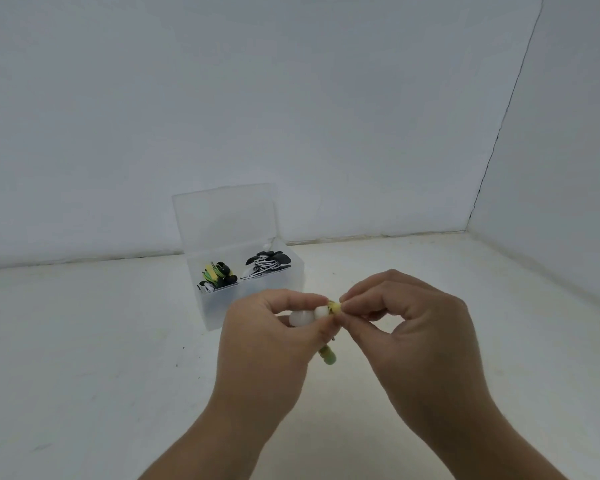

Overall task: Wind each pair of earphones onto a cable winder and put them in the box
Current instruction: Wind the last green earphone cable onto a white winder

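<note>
My left hand (274,327) and my right hand (406,320) meet above the table in front of the box. Between them is a small bundle: white earbuds (303,317) in my left fingers and a yellow-green winder (334,307) pinched by both hands. A green piece (327,355) hangs below, and most of the cable is hidden by my fingers. The clear plastic box (293,285) stands open behind, lid up. Its left compartment holds a yellow, green and black wound set (217,273); the right holds a black-and-white wound set (267,263).
The white table (101,358) runs back to a grey wall, with a second wall closing in at the right (551,168). The box's raised lid (226,216) leans toward the back wall.
</note>
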`<action>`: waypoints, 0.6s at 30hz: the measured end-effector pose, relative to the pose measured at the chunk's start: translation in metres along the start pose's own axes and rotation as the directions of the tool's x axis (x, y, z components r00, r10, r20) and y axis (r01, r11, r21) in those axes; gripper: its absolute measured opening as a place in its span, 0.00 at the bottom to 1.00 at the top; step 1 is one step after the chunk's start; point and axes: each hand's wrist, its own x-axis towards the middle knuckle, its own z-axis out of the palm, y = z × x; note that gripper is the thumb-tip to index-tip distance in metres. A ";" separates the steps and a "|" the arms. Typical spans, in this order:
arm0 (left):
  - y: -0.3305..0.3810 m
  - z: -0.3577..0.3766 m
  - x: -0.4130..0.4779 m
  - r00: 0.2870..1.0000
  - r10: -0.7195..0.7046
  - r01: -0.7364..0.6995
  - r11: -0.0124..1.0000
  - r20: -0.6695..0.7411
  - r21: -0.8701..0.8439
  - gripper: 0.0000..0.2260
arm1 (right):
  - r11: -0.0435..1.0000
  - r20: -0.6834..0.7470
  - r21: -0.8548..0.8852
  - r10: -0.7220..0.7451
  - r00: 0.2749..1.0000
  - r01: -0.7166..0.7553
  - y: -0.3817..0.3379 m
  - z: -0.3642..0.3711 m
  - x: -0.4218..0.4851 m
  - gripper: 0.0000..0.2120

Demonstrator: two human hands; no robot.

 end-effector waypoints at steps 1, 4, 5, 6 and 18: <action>0.001 0.000 0.000 1.000 -0.026 0.027 0.999 0.008 -0.036 0.08 | 0.999 -0.013 -0.016 -0.027 1.000 0.027 0.000 0.000 0.000 0.09; 0.000 -0.002 0.004 0.991 -0.111 0.122 0.978 0.072 -0.167 0.14 | 0.999 -0.037 0.011 -0.046 0.998 0.046 0.000 -0.002 0.000 0.08; 0.000 -0.002 0.005 0.986 -0.133 0.151 0.966 0.096 -0.208 0.15 | 0.999 -0.036 0.038 -0.037 0.999 0.039 0.001 -0.003 0.001 0.07; -0.001 -0.002 0.006 0.983 -0.148 0.171 0.956 0.109 -0.238 0.17 | 0.998 -0.030 0.052 -0.034 0.999 0.035 0.002 -0.004 0.001 0.07; -0.008 0.004 0.005 0.976 -0.216 0.193 0.898 -0.014 -0.396 0.15 | 0.912 0.029 -0.203 -0.359 0.933 0.357 0.005 0.006 -0.001 0.07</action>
